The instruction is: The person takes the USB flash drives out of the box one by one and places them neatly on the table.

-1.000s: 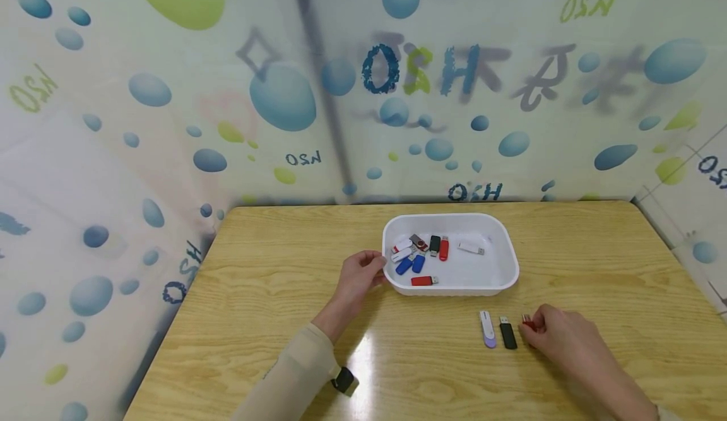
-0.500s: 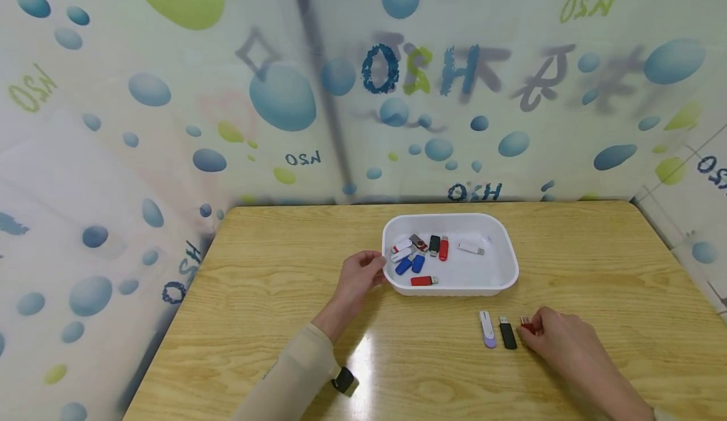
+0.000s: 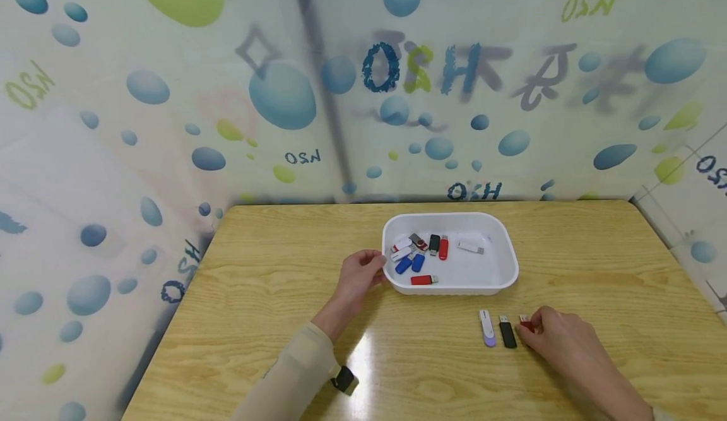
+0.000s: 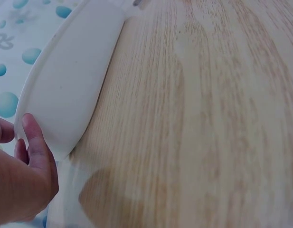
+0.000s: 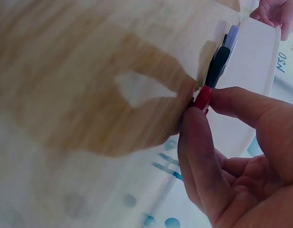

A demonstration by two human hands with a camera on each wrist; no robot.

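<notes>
Head view: a wooden table [image 3: 255, 269] bears a white tub [image 3: 454, 290], its rim pinched by the left hand [image 3: 356, 277]. Nearby, the right hand [image 3: 562, 332] is beside a white-and-purple USB stick [image 3: 487, 329] and a black stick [image 3: 508, 334], thumb and finger gripping a red stick [image 3: 525, 322] next to the black.

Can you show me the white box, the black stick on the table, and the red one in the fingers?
White box [image 3: 479, 271]: head view, on its bare floor.
Black stick [image 3: 508, 334]: head view, middle of its body.
Red stick [image 5: 203, 98]: right wrist view, on its visible red body.
</notes>
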